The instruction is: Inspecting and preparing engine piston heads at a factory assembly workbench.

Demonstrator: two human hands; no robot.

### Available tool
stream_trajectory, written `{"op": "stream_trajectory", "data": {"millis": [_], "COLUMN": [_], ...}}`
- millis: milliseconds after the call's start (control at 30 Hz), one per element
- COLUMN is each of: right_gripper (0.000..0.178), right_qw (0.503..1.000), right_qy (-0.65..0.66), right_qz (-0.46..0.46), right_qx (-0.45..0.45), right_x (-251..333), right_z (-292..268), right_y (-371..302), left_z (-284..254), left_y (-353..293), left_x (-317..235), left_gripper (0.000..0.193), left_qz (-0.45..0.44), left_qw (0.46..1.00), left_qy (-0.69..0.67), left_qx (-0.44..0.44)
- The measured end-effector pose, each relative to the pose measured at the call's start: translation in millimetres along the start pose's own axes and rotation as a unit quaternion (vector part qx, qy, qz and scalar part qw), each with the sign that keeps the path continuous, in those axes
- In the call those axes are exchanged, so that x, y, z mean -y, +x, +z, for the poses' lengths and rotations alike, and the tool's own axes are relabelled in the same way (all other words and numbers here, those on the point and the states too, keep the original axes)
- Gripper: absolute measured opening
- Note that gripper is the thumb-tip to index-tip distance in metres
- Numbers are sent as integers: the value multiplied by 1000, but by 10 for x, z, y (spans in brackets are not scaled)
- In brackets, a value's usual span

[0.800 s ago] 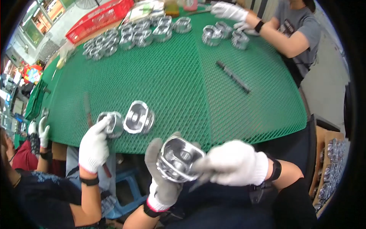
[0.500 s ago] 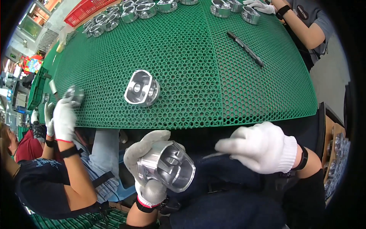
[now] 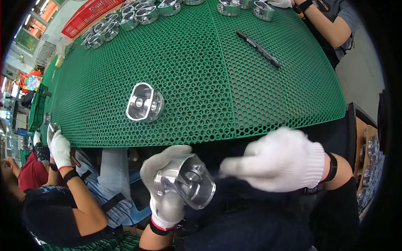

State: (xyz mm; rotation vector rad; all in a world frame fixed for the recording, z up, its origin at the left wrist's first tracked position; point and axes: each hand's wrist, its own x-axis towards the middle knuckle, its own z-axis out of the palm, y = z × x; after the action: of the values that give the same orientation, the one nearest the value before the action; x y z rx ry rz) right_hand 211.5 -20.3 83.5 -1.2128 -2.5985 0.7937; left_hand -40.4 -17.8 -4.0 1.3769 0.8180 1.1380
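Note:
In my left hand is a shiny metal piston, tilted so that its hollow side faces right. My gloved fingers wrap round its far and left sides, and the greyed thumb presses from below. To its right is my right hand, in a white knit glove, closed and pointing at the piston's hollow. A thin pointed tool juts from those fingers in the earlier picture; now the fingertips are blurred and it barely shows. Another piston lies on the green mat beyond my left hand.
Several pistons stand along the mat's far side, beside a red basket. A black marker pen lies far right. One co-worker sits at left holding a piston; another co-worker is far right. Pistons fill a rack at right.
My right hand has moved left, closer to the piston in my left hand. The mat and its contents have shifted slightly left in view. The left co-worker's hands have drawn back with their piston.

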Motion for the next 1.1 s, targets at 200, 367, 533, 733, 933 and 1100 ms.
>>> {"op": "stream_trajectory", "data": {"millis": [200,367,533,733,933,1100], "right_gripper": [25,23,34,31,23,25], "right_qw": [933,927,955,975,981,986], "right_qy": [-310,-302,-96,-93,-144,-139], "right_qz": [-33,-56,-84,-20,16,21], "right_qx": [-177,-213,-266,-201,-126,-87], "right_x": [-21,31,-45,-156,-65,-29], "right_z": [88,133,47,156,145,118], "right_y": [121,165,122,-109,-228,-189], "left_z": [-60,-98,-79,-248,-998,-1609], "left_y": [-42,-12,-86,10,536,890], "left_x": [-7,76,48,-109,-241,165], "left_gripper": [77,69,87,65,40,39], "left_qz": [-236,-272,-382,-238,-11,-96], "left_qw": [951,779,762,864,960,931], "left_qy": [-198,-530,-496,-436,76,151], "left_qx": [31,195,168,77,-269,-318]}}
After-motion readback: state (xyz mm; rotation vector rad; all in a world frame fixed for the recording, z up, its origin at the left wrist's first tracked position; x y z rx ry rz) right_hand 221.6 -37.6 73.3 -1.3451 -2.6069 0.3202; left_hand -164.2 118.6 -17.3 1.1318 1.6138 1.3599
